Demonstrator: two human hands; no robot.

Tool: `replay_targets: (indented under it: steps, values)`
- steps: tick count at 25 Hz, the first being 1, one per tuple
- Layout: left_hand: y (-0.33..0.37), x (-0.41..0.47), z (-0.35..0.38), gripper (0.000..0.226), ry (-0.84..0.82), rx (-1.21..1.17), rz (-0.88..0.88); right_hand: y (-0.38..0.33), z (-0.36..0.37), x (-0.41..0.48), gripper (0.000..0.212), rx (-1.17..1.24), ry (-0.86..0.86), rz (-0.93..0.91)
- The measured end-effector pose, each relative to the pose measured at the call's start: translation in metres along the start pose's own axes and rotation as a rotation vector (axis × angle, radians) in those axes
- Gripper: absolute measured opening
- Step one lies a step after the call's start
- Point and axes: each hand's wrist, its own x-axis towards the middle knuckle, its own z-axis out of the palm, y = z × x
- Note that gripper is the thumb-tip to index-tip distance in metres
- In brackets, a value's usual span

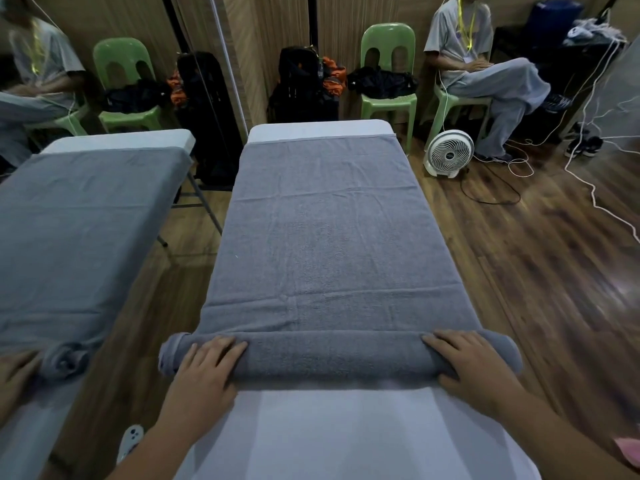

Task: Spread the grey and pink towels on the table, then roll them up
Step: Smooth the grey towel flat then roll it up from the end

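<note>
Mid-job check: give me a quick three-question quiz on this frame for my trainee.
1. True or false: the grey towel is already rolled all the way to the far end of the table.
2. Where are the left hand and right hand? A) on the rolled part of the towel B) flat on the unrolled part C) hanging off the table's sides
3. Fill in: the white fan stands on the ____.
Key: 1 false; 2 A; 3 floor.
</note>
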Motion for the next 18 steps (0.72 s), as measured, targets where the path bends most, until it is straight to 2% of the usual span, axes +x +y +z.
replay_targets:
  steps: [4, 6, 9, 10, 11, 13, 14, 16, 17, 18]
  values:
    - [-0.010, 0.002, -0.009, 0.032, 0.095, -0.038, -0.082, 0.000, -0.012, 0.004, 0.025, 0.034, -0.014, 0.051]
    - [-0.010, -0.002, -0.014, 0.017, 0.088, -0.028, -0.024, 0.002, -0.024, 0.003, 0.031, 0.080, -0.110, 0.040]
    - [-0.010, 0.011, -0.028, 0.021, 0.028, -0.021, -0.037, 0.011, -0.038, 0.019, 0.033, 0.147, -0.220, 0.147]
    - [-0.011, 0.021, -0.031, 0.017, 0.039, -0.007, -0.093, 0.011, -0.040, 0.025, 0.030, 0.155, -0.178, 0.170]
    - [-0.010, 0.029, -0.035, 0.015, 0.097, 0.013, -0.139, 0.011, -0.041, 0.030, 0.028, 0.131, -0.066, 0.170]
    - [-0.002, 0.035, -0.036, 0.027, 0.191, 0.044, -0.131, 0.003, -0.037, 0.032, 0.029, 0.058, 0.178, 0.077]
    - [0.001, 0.034, -0.029, 0.035, 0.183, 0.043, -0.069, -0.002, -0.032, 0.029, 0.029, 0.043, 0.228, -0.008]
    - [0.006, 0.025, -0.015, 0.054, 0.010, 0.065, 0.001, -0.007, -0.017, 0.022, 0.043, -0.036, 0.164, -0.081]
    - [0.006, 0.023, -0.011, 0.062, -0.056, 0.063, -0.017, -0.007, -0.012, 0.021, 0.055, -0.070, 0.080, -0.041]
    - [0.003, 0.025, -0.007, 0.062, -0.049, 0.052, -0.039, -0.003, -0.008, 0.021, 0.061, -0.089, 0.036, 0.015]
